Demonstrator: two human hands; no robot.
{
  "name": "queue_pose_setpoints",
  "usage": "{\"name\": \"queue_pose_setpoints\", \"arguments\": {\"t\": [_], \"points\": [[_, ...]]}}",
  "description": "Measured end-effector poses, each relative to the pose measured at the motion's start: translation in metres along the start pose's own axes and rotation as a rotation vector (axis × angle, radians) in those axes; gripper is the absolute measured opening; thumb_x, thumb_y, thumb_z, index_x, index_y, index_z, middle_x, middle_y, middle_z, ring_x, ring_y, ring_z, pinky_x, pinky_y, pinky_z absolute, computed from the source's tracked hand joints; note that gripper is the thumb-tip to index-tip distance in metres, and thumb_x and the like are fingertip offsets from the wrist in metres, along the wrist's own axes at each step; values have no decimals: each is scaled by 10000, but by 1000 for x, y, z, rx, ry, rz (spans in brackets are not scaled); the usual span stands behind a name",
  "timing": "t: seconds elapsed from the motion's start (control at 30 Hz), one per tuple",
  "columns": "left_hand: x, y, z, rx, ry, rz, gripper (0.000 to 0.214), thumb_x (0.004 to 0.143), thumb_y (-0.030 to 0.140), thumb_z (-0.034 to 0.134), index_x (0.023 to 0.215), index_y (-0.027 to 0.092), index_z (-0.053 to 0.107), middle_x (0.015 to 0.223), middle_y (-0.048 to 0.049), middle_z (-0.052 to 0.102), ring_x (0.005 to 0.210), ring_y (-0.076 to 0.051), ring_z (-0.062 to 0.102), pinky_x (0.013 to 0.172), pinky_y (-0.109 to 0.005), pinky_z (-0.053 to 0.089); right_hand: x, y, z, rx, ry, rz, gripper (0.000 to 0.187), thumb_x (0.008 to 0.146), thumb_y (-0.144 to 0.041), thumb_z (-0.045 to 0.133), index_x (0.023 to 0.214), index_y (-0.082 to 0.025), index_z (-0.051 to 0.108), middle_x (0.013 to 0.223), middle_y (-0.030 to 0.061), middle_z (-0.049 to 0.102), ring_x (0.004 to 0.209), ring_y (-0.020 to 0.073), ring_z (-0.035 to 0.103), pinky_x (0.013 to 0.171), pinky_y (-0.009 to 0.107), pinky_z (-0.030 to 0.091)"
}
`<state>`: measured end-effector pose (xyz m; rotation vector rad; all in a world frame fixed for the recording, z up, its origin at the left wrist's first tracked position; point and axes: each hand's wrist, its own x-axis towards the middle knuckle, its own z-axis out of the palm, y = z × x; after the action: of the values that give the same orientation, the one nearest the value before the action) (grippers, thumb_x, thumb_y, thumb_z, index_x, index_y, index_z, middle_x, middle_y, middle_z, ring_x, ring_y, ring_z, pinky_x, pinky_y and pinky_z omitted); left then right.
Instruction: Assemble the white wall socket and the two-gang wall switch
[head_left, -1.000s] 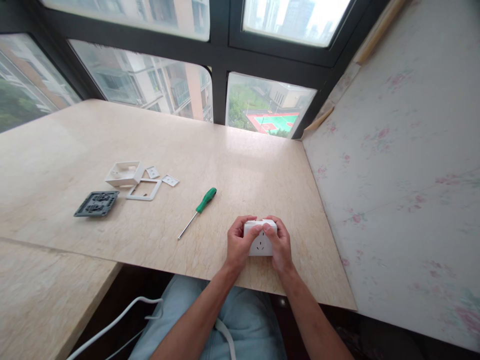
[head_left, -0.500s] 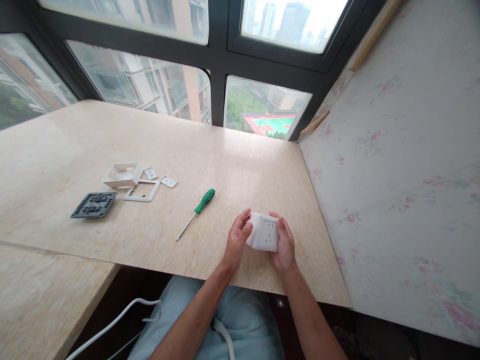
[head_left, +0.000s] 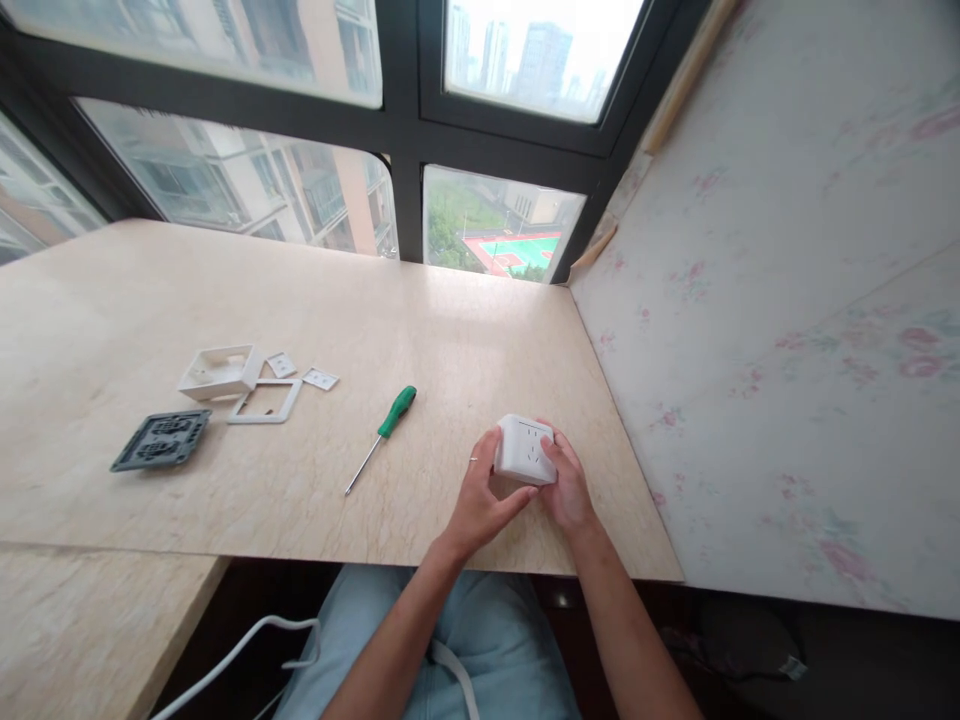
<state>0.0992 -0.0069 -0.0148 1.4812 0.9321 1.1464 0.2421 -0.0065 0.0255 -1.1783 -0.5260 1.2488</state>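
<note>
The right hand is closed around the right side of the socket, thumb laid on its slotted face. The left hand has its fingers against the left side, thumb stretched wide below the near edge; whether it actually grips, I cannot tell.

To handle the socket well, I would let the right hand carry the weight and use the left fingers for steadying. Holding it by the sides, with light thumb pressure, should avoid a slip; a low hold over the counter would soften any drop.

The socket lies at 10 o'clock from the right palm and between 1 and 2 from the left, touching both hands.

Outward from the left hand, the screwdriver lies between 10 and 11. Farther off, around 10, are two inserts, then the frame and box; the dark plate is farthest, just past 9.
</note>
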Motion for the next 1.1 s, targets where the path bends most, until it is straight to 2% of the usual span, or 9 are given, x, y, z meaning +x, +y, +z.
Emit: {"name": "queue_pose_setpoints", "arguments": {"t": [0.13, 0.33, 0.5, 0.7, 0.9, 1.1], "points": [[1, -6, 1, -12, -17, -4, 912, 767, 375, 814, 1539, 282, 339, 1583, -167, 368, 1471, -353, 372, 1125, -539, 432, -5, -2, -8, -79, -15, 0, 572, 719, -518, 810, 1195, -254, 635, 1064, 42, 758, 931, 252, 711, 762, 362, 580], [1, -1, -1, 145, -116, 43, 1076, 699, 407, 870, 1575, 266, 261, 1579, -180, 395, 1443, -364, 419, 1164, -575, 380, -15, -4, -23, -224, 42, -47, 555, 695, -477, 836, 1171, -242, 675, 1089, 42, 734, 935, 230, 686, 773, 341, 565], [0, 10, 1, 309, -183, 108, 1065, 652, 403, 893, 1541, 239, 330, 1522, -185, 471, 1411, -377, 457, 1153, -579, 394, -23, -10, -30, -391, 88, -109, 509, 703, -556, 812, 1070, -227, 684, 986, 42, 723, 844, 219, 665, 695, 324, 540], [-5, 10, 9, 428, -211, 213, 949, 665, 350, 870, 1483, 233, 404, 1460, -174, 540, 1375, -368, 500, 1134, -569, 430, -25, -15, -30, -537, 121, -99, 512, 624, -576, 871, 906, -222, 630, 724, 0, 668, 635, 195, 604, 554, 302, 471], [-7, 5, 10, 452, -201, 238, 950, 657, 309, 870, 1472, 207, 391, 1456, -177, 543, 1379, -356, 503, 1141, -561, 436, -22, -15, -26, -608, 106, -123, 525, 624, -595, 856, 845, -235, 544, 690, -32, 615, 596, 171, 572, 526, 277, 443], [-6, 6, 10, 433, -212, 226, 961, 664, 289, 868, 1487, 207, 379, 1462, -182, 533, 1387, -360, 495, 1149, -576, 427, -21, -14, -26, -594, 96, -119, 526, 618, -584, 860, 843, -238, 534, 686, -37, 614, 587, 165, 569, 516, 269, 435]]}}
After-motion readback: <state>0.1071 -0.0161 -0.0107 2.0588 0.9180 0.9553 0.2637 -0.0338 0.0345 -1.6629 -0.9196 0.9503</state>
